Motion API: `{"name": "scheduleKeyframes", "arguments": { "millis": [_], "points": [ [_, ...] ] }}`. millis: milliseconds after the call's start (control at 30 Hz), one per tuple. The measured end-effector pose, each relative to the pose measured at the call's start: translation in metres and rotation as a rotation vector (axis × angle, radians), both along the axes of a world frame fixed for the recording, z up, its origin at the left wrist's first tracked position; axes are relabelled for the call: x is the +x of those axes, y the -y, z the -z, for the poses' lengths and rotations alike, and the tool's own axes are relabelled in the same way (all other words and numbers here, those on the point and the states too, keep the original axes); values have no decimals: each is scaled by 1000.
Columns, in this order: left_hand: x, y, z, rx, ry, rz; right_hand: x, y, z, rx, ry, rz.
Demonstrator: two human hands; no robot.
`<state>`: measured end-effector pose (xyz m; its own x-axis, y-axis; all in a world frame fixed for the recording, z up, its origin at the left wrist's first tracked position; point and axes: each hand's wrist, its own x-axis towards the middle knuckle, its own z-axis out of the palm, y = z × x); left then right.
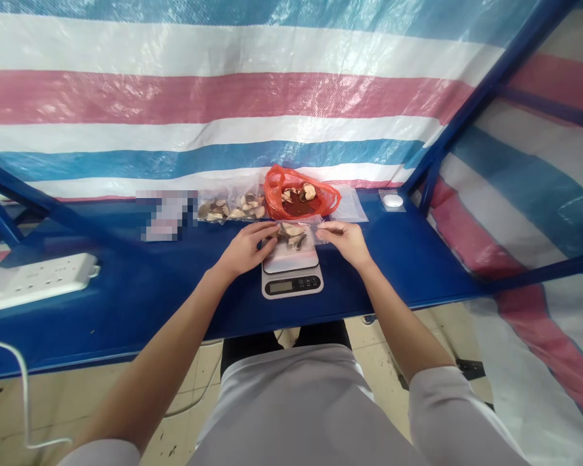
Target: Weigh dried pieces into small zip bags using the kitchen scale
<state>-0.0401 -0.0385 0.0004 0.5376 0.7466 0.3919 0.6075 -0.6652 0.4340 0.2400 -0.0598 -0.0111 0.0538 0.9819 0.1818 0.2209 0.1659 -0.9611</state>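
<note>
A small clear plastic bag (pixel 292 235) with brownish dried slices lies on a white digital scale (pixel 292 270) on the blue table (pixel 140 291). My left hand (pixel 247 248) pinches the bag's left end. My right hand (pixel 346 239) pinches its right end. Both hands have their fingers closed on the bag's top edge. Just behind it sits an open red plastic bag (pixel 298 198) holding more dried slices.
Two filled clear bags (pixel 230 208) lie left of the red bag, an empty clear bag (pixel 352 202) to its right. A white round object (pixel 392 200) sits at the back right. A white power strip (pixel 39 279) lies far left. Striped tarpaulin (pixel 223 97) walls the back and right.
</note>
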Motion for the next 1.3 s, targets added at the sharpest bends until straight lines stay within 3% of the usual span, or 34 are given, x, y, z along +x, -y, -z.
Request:
{"name": "scheduleKeyframes", "arguments": {
  "millis": [200, 400, 533, 667, 833, 900, 1033, 1167, 1300],
  "points": [
    [4, -3, -4, 0, 18, 4, 5, -2, -13, -25, 70, -100],
    [24, -15, -16, -26, 175, -45, 0, -7, -47, 89, 224, -222],
    [40, -26, -32, -239, 290, -67, -7, -13, -72, 215, 328, -279],
    [47, -32, -44, -472, 467, -37, -10, -22, -86, 280, 397, -313],
    [45, -30, -45, -831, 702, 9, -10, -35, -83, 337, 336, -349],
    [45, -28, -43, -894, 750, 24, -10, -40, -79, 335, 299, -349],
    [46, -25, -41, -870, 871, -1, -12, -48, -69, 302, 180, -344],
    [46, -25, -37, -858, 971, -37, -15, -52, -59, 269, -94, -262],
    [45, -24, -31, -833, 1087, -67, -24, -54, -46, 74, -363, -165]
  ]
}}
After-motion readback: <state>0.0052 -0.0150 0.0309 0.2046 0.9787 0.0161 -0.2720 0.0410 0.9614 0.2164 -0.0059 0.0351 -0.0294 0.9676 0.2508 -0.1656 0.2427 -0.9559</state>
